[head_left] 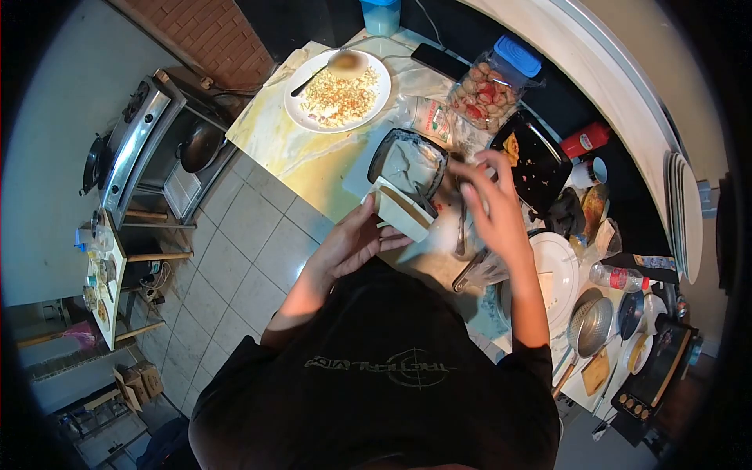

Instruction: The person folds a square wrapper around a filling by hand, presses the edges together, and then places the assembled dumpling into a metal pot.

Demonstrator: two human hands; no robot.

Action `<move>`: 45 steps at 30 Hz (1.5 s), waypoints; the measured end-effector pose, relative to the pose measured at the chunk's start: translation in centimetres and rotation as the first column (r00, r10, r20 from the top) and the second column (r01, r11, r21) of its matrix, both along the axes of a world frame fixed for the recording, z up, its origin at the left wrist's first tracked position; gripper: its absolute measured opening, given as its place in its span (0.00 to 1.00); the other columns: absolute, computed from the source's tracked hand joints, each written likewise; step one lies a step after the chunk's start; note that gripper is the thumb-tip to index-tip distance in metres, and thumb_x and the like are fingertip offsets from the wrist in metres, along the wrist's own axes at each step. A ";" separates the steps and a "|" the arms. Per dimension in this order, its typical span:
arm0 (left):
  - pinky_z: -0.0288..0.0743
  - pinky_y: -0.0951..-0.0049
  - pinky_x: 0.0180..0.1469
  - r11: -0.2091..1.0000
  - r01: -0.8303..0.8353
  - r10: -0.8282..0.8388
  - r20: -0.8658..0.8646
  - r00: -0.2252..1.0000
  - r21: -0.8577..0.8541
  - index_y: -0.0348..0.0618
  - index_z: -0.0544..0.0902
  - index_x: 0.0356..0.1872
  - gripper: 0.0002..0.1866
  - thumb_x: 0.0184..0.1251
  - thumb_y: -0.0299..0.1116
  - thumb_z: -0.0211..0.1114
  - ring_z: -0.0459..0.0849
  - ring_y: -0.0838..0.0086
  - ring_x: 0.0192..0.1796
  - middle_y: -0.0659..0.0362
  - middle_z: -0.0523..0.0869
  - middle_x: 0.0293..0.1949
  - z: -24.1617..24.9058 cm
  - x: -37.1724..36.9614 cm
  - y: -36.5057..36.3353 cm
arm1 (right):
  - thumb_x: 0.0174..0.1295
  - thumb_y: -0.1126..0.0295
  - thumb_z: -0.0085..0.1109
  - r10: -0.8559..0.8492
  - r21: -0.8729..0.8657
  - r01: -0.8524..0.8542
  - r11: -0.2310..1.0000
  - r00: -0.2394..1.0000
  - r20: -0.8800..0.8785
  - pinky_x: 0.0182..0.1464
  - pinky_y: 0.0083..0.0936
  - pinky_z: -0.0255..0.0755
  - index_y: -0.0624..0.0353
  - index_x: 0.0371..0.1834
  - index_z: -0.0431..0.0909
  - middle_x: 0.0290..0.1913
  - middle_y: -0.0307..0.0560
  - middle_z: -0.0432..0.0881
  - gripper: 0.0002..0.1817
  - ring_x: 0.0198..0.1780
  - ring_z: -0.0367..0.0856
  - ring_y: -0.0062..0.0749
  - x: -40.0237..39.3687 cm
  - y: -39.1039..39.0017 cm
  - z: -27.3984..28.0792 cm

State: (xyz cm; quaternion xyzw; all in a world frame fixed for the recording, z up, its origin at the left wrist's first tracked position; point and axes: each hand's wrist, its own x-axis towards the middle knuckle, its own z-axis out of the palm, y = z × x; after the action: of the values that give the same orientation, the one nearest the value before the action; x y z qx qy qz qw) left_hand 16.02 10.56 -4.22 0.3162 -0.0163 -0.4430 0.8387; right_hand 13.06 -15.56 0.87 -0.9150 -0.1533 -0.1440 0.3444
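Observation:
My left hand (362,240) holds a pale, open-topped rectangular box (402,210), tilted, its fingers around the near side. Just beyond the box lies a black-rimmed container (409,166) with a whitish plastic bag or lining in it. My right hand (493,197) is raised to the right of the container, fingers apart and slightly blurred, with nothing visible in it. Beneath and beside that hand, metal utensils (462,235) rest on the counter. A printed plastic packet (432,117) touches the area behind the container.
A white plate (295,81) with chopped food and a spoon stands at the back left. Behind on the right are a bag of reddish items (483,96), a black tray (548,160) and a red bottle (585,139). Plates, a strainer (589,325) and pans crowd the right side.

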 end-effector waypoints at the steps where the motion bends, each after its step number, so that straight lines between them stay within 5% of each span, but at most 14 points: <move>1: 0.68 0.50 0.71 1.000 -0.003 0.002 -0.011 1.000 -0.014 0.42 0.56 0.74 0.35 0.79 0.56 0.44 0.72 0.51 0.69 0.44 0.66 0.70 -0.1 0.0 0.1 | 0.62 0.61 0.64 -0.100 -0.052 0.096 0.994 0.991 -0.089 0.65 0.49 0.59 0.55 0.51 0.83 0.61 0.49 0.71 0.17 0.64 0.66 0.52 1.2 -0.5 -1.7; 3: 0.66 0.46 0.72 1.000 -0.006 0.006 -0.012 1.000 -0.026 0.42 0.56 0.75 0.36 0.78 0.57 0.46 0.69 0.48 0.71 0.41 0.64 0.72 -0.1 0.2 0.3 | 0.64 0.63 0.61 -0.201 -0.109 0.185 0.977 0.966 -0.161 0.66 0.49 0.58 0.55 0.49 0.84 0.62 0.49 0.70 0.14 0.65 0.65 0.52 2.9 -0.6 -4.9; 5: 0.66 0.45 0.72 0.999 -0.039 0.039 -0.012 0.999 -0.012 0.43 0.56 0.75 0.36 0.78 0.58 0.45 0.68 0.47 0.72 0.41 0.65 0.71 -0.1 0.0 0.4 | 0.66 0.61 0.59 -0.078 -0.316 0.053 0.947 0.995 -0.069 0.68 0.50 0.54 0.55 0.45 0.86 0.65 0.50 0.68 0.12 0.68 0.61 0.52 3.7 -0.4 -7.6; 16: 0.65 0.48 0.72 0.995 -0.052 0.054 0.015 0.998 -0.088 0.46 0.53 0.76 0.36 0.78 0.58 0.44 0.70 0.51 0.71 0.45 0.64 0.72 -0.2 0.1 0.9 | 0.64 0.63 0.58 -0.002 -0.420 -0.032 0.907 0.997 -0.079 0.71 0.54 0.49 0.52 0.44 0.88 0.70 0.50 0.65 0.12 0.72 0.57 0.53 4.4 0.5 -8.1; 22: 0.65 0.46 0.72 0.995 -0.092 0.093 0.015 0.996 -0.048 0.43 0.55 0.76 0.37 0.77 0.58 0.47 0.69 0.47 0.71 0.43 0.64 0.72 0.0 0.0 0.7 | 0.71 0.56 0.51 -0.092 -0.242 0.077 0.967 0.994 -0.052 0.73 0.47 0.49 0.58 0.46 0.87 0.68 0.51 0.66 0.19 0.71 0.58 0.53 4.0 0.4 -6.5; 25: 0.65 0.47 0.72 0.996 -0.082 0.084 0.027 0.996 -0.041 0.45 0.54 0.76 0.36 0.78 0.57 0.46 0.68 0.50 0.72 0.46 0.64 0.72 -0.1 0.3 0.7 | 0.77 0.49 0.39 -0.077 0.008 0.079 0.997 0.986 -0.151 0.72 0.40 0.52 0.59 0.46 0.86 0.68 0.50 0.67 0.28 0.70 0.61 0.51 4.0 -0.3 -7.5; 27: 0.64 0.47 0.73 0.996 -0.074 0.075 0.037 0.996 -0.042 0.47 0.53 0.76 0.34 0.79 0.56 0.44 0.67 0.53 0.72 0.48 0.64 0.72 -0.4 0.4 0.8 | 0.78 0.41 0.24 -0.037 0.372 0.139 0.918 0.963 -0.268 0.69 0.33 0.55 0.61 0.46 0.86 0.69 0.49 0.66 0.40 0.68 0.64 0.44 4.2 -0.8 -8.0; 31: 0.65 0.48 0.73 0.995 -0.098 0.099 0.019 0.995 -0.021 0.45 0.56 0.75 0.35 0.78 0.57 0.46 0.69 0.53 0.71 0.48 0.65 0.71 -1.0 0.8 0.5 | 0.76 0.37 0.16 0.098 0.682 0.202 0.703 0.922 -0.375 0.65 0.30 0.57 0.59 0.58 0.75 0.60 0.43 0.80 0.41 0.66 0.65 0.33 4.3 -1.6 -8.2; 35: 0.65 0.48 0.73 0.994 -0.109 0.109 0.028 0.994 0.010 0.44 0.56 0.75 0.36 0.77 0.57 0.48 0.68 0.53 0.71 0.47 0.64 0.72 -1.1 1.1 0.0 | 0.75 0.36 0.18 0.124 0.659 0.107 0.745 0.948 -0.294 0.67 0.32 0.56 0.60 0.57 0.76 0.59 0.43 0.80 0.42 0.66 0.65 0.33 2.6 -0.1 -4.8; 40: 0.64 0.50 0.73 0.995 -0.101 0.101 0.060 0.993 -0.001 0.44 0.56 0.75 0.36 0.77 0.58 0.47 0.68 0.54 0.72 0.48 0.64 0.72 0.1 1.3 -0.6 | 0.74 0.35 0.22 0.135 0.303 -0.106 0.947 0.988 -0.076 0.72 0.41 0.53 0.56 0.48 0.87 0.67 0.53 0.64 0.43 0.71 0.60 0.47 0.3 2.1 -0.7; 42: 0.63 0.50 0.73 0.995 -0.101 0.100 0.072 0.992 0.005 0.44 0.56 0.75 0.37 0.77 0.59 0.47 0.68 0.54 0.72 0.48 0.64 0.73 0.4 1.3 -0.8 | 0.75 0.37 0.25 0.133 0.298 -0.095 0.950 0.985 -0.109 0.74 0.45 0.52 0.52 0.51 0.87 0.68 0.56 0.63 0.39 0.71 0.59 0.53 -0.2 2.4 0.1; 44: 0.63 0.51 0.74 0.995 -0.087 0.090 0.062 0.994 -0.048 0.44 0.56 0.76 0.37 0.77 0.59 0.47 0.67 0.54 0.73 0.49 0.63 0.73 0.5 1.2 -0.8 | 0.71 0.48 0.46 0.110 0.103 -0.102 0.989 0.991 -0.071 0.73 0.46 0.53 0.50 0.51 0.87 0.68 0.54 0.63 0.24 0.71 0.59 0.53 -0.3 2.1 0.4; 45: 0.63 0.51 0.74 0.995 -0.086 0.089 0.063 0.994 -0.048 0.44 0.56 0.76 0.37 0.77 0.59 0.47 0.67 0.54 0.73 0.49 0.63 0.73 0.7 1.3 -0.8 | 0.71 0.48 0.46 0.109 0.102 -0.102 0.990 0.992 -0.070 0.73 0.46 0.53 0.50 0.51 0.87 0.68 0.54 0.63 0.24 0.71 0.59 0.53 -0.4 2.2 0.6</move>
State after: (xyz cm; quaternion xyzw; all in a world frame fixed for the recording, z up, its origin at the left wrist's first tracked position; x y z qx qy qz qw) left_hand 17.29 9.75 -3.56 0.3117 -0.0398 -0.3946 0.8634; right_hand 12.69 -13.40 1.48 -0.8923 -0.1810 -0.0982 0.4018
